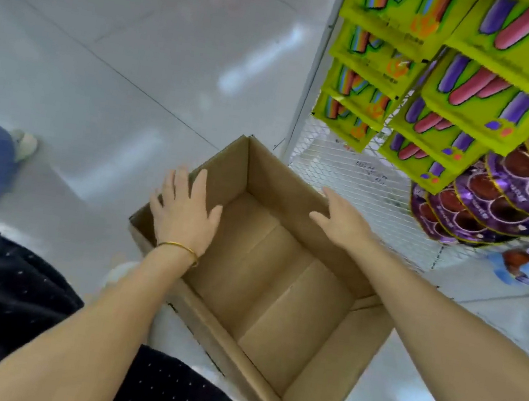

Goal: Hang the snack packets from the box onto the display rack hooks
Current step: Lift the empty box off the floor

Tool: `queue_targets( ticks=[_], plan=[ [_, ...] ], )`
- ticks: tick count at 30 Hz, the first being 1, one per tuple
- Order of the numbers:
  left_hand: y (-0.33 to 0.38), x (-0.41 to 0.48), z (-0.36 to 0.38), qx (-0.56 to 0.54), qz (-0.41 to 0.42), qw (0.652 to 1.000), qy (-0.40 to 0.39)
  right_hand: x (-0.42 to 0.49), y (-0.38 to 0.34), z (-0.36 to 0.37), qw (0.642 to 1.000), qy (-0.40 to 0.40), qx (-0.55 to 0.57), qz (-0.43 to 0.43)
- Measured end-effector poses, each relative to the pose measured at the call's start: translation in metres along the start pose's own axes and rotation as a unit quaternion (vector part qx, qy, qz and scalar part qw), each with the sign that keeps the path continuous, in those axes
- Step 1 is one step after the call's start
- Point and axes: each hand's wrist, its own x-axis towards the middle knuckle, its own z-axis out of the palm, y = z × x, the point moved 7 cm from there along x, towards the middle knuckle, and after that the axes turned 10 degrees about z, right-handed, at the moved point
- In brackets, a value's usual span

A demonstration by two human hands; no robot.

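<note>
Left hand (185,209): fingers spread, lying flat over the left rim of the open brown cardboard box (279,182); it grips nothing. The box sits just left of the rack, its bottom bare, no packets visible inside.

Right hand (339,217): fingers straight, slightly apart, at the box's right wall; contact uncertain; holds nothing.

White wire-mesh display rack (345,171) carries rows of lime-green snack packets (437,122) and purple snack packets (494,198).

Judgement: hanging looks finished; only the empty box remains to clear.
</note>
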Motion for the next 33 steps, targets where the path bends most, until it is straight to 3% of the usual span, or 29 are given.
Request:
queue_targets(
  ticks=[2,4,6,8,13,21,23,26,33],
  plan=[
    [-0.029,-0.055,0.003,-0.079,-0.165,0.983,0.012,0.003,0.006,0.001,0.999,-0.014,-0.007,0.049],
    [-0.045,-0.102,0.020,-0.214,-0.312,0.925,-0.015,0.001,0.008,0.006,0.997,-0.021,-0.052,0.059],
    [-0.042,-0.123,0.043,-0.342,-0.365,0.865,-0.037,0.000,0.008,0.014,0.994,-0.009,-0.090,0.067],
    [-0.038,-0.125,0.055,-0.395,-0.346,0.850,-0.031,0.000,0.005,0.019,0.992,0.012,-0.100,0.070],
    [-0.081,-0.081,0.053,-0.364,-0.345,0.864,0.035,0.022,-0.034,0.022,0.986,0.036,-0.158,0.033],
    [-0.168,0.007,0.051,-0.333,-0.355,0.871,0.070,0.087,-0.103,0.040,0.994,0.006,-0.096,0.049],
    [-0.178,0.014,0.048,-0.361,-0.391,0.845,0.054,0.092,-0.113,0.039,0.994,-0.004,-0.077,0.075],
    [-0.177,0.002,0.039,-0.403,-0.423,0.811,-0.029,0.080,-0.136,0.034,0.994,-0.013,-0.037,0.104],
    [-0.215,0.036,-0.069,-0.386,-0.394,0.828,-0.095,0.044,-0.221,-0.049,0.986,-0.022,-0.027,0.162]
  ],
)
